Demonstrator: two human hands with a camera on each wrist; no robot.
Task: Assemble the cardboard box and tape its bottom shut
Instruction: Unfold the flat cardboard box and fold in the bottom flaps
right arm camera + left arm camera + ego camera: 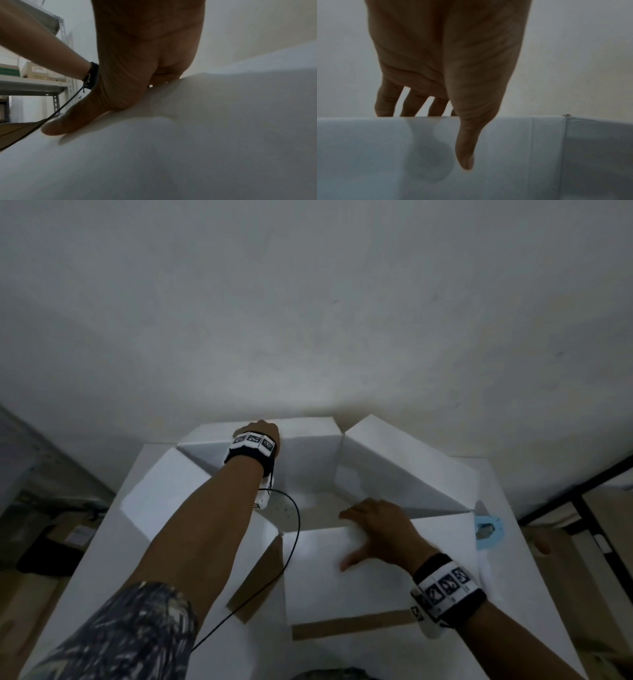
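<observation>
Left hand [260,429] pinches far flap [308,429]; right hand [380,529] seemingly grips near flap [342,587].

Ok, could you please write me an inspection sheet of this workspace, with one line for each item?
Surface: white table, mostly covered by the box.
Job's things: white cardboard box with its flaps open; what looks like a blue tape roll on the table to its right.
Clutter: nothing seen.
Hands: left hand pinches the far flap, thumb in front, fingers behind; right hand lies on the near flap, fingers over its edge.
Cables: black cable hangs from the left wrist across the box.
Surroundings: white wall; metal shelf holding boxes.
</observation>
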